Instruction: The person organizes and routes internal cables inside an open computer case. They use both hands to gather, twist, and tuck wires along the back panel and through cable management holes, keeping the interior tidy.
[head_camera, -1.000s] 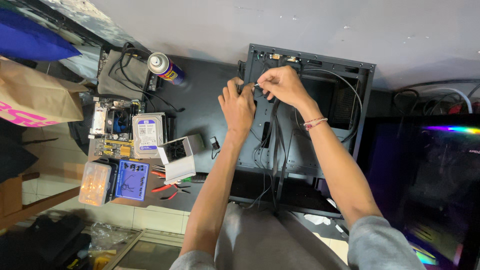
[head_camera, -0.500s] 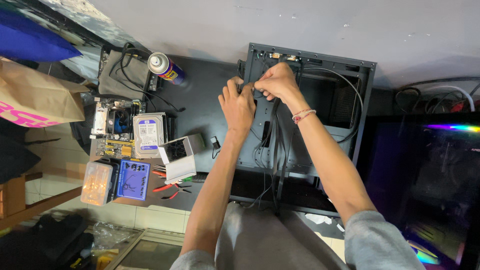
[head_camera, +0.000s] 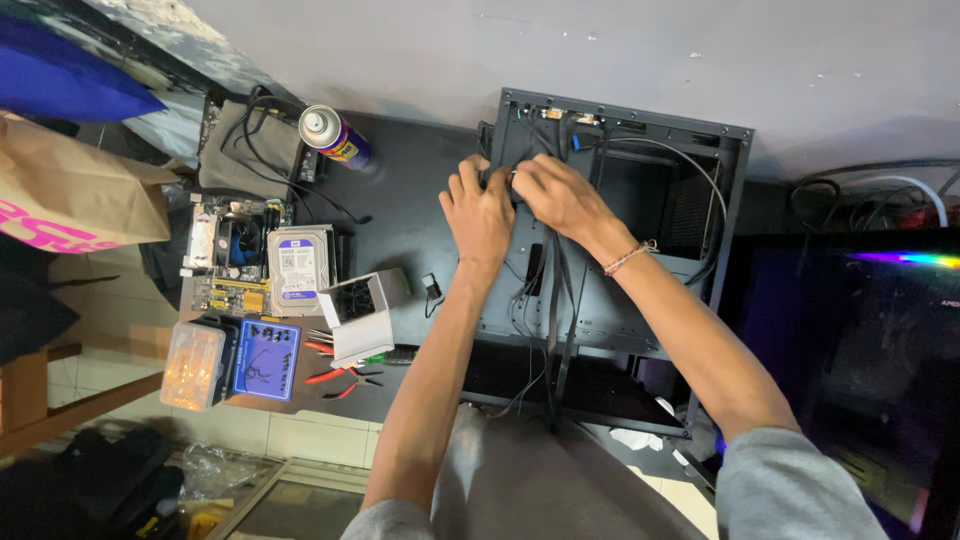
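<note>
A black computer case (head_camera: 690, 150) lies open on a dark table, with black cables (head_camera: 556, 300) running down through it. My left hand (head_camera: 478, 215) rests at the case's left inner edge, fingers curled around a bundle of the black cables. My right hand (head_camera: 555, 195) meets it from the right, fingers pinching the same cables close to my left fingertips. A thin bracelet (head_camera: 630, 257) sits on my right wrist. What lies between the fingertips is too small to make out.
Left of the case stand a spray can (head_camera: 333, 135), a hard drive (head_camera: 298, 268), a motherboard (head_camera: 225, 250), a small open box (head_camera: 362, 312), a blue bit set (head_camera: 264, 358), a clear parts box (head_camera: 193, 365) and red-handled pliers (head_camera: 340, 378). A lit computer (head_camera: 880, 330) glows at right.
Both hands slid a little lower and leftward along the case's left edge. My right hand came down from the top corner to meet my left hand.
</note>
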